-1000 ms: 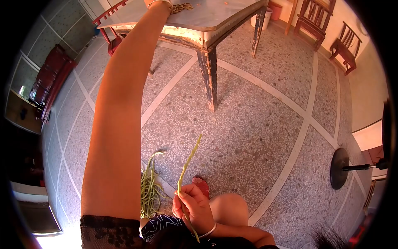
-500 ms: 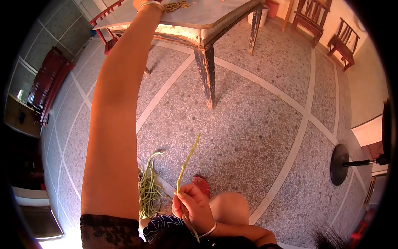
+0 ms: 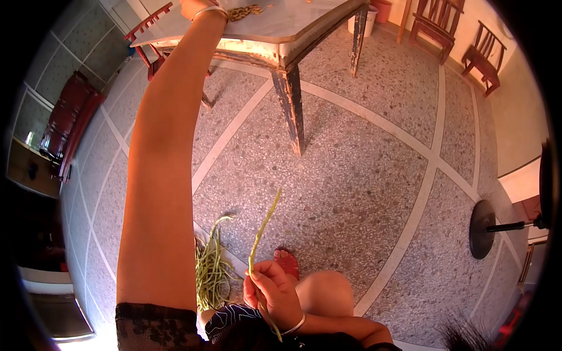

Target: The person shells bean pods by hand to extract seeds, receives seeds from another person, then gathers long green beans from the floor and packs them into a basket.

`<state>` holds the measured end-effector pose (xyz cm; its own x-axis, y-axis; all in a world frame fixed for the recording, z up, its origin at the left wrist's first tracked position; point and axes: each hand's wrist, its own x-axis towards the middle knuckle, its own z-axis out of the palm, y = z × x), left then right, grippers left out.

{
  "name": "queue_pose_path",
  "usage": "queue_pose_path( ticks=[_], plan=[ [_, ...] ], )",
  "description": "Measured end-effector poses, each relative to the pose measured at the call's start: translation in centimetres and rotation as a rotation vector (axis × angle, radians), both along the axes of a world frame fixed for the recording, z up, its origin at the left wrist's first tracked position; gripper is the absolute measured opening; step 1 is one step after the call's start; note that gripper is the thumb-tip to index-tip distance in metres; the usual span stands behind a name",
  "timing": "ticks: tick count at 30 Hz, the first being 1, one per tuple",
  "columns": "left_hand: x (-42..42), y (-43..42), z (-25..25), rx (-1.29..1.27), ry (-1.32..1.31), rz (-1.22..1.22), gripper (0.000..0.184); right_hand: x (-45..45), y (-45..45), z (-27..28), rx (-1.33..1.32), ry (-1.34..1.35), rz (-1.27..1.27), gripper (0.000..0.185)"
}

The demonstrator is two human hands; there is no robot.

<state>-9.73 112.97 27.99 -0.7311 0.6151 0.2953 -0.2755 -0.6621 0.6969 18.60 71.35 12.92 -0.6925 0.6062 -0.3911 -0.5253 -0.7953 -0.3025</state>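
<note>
A long green bean (image 3: 263,233) is pinched in my right hand (image 3: 277,297), low in the middle of the view. Its upper end points up and away over the floor, and its lower end hangs below my palm. My left arm stretches far forward to the table (image 3: 293,26), where my left hand (image 3: 195,8) is at the top edge of the picture. The fingers of that hand are cut off from view. Beside its wrist, a small heap of brownish pieces (image 3: 244,12) lies on the tabletop. A pile of long beans (image 3: 215,270) rests on the floor, partly behind my left forearm.
A worn table leg (image 3: 290,111) stands ahead on the speckled floor. Wooden chairs (image 3: 436,26) and a bucket (image 3: 358,22) are at the back right. A fan's round base (image 3: 482,229) is at the right. A dark red bench (image 3: 70,120) stands at the left.
My left hand and forearm have shifted slightly left at the table. My right hand keeps the bean in nearly the same place. The view has moved a little.
</note>
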Motion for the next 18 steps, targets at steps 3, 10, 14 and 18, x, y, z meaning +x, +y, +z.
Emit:
queue_pose_path(
  ticks=[3, 10, 14, 18],
  plan=[
    [-0.9, 0.7, 0.0, 0.018, -0.038, 0.021, 0.058, 0.0, 0.0, -0.1, -0.010, 0.000, -0.003, 0.008],
    [-1.8, 2.2, -0.3, 0.118, -0.089, 0.037, 0.041, 0.2, 0.2, -0.3, -0.011, 0.021, -0.006, 0.008],
    [-6.4, 7.2, -2.2, 0.192, 0.108, 0.041, 0.039, 0.2, 0.4, -0.3, -0.004, 0.013, -0.008, 0.009],
    [-5.2, 5.9, -1.9, 0.076, 0.226, 0.055, 0.050, 0.3, 0.6, -0.2, -0.006, 0.009, -0.003, 0.009]
  ],
)
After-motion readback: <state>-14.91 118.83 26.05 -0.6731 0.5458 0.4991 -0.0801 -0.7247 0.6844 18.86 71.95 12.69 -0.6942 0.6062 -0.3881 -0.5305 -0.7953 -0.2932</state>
